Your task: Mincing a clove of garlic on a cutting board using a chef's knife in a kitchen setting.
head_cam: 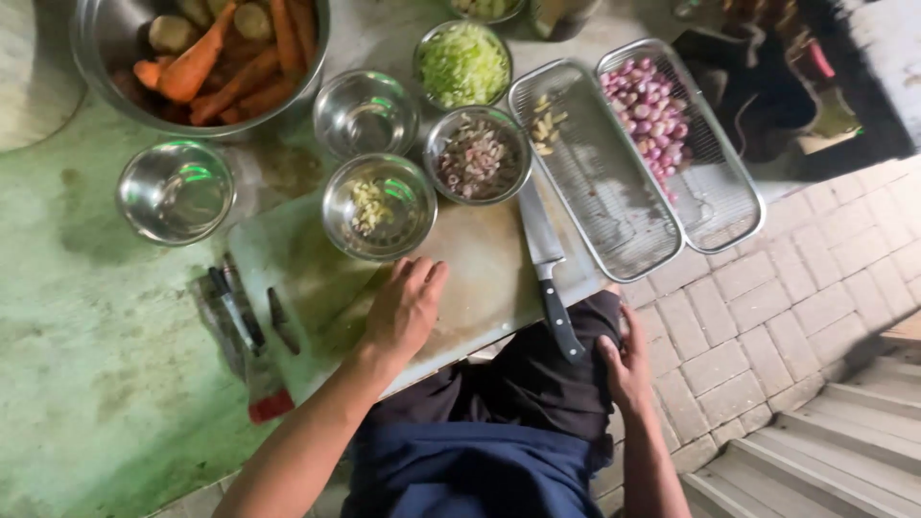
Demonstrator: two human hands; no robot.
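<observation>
While idle: worn, pale cutting board [480, 278]

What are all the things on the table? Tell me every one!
big bowl: 1, silver, top left, holding carrots
small bowls: 5 in full view, silver, middle
sliced greens: 1 bowlful, pale green
chopped shallots: 1 bowlful, purplish
cutting board: 1, pale, table edge
knife: 1, black handle, on board
mesh trays: 2, silver, right
whole shallots: pile, pink, far tray
peelers: dark, left of board
left hand: flat on board
right hand: on lap
</observation>
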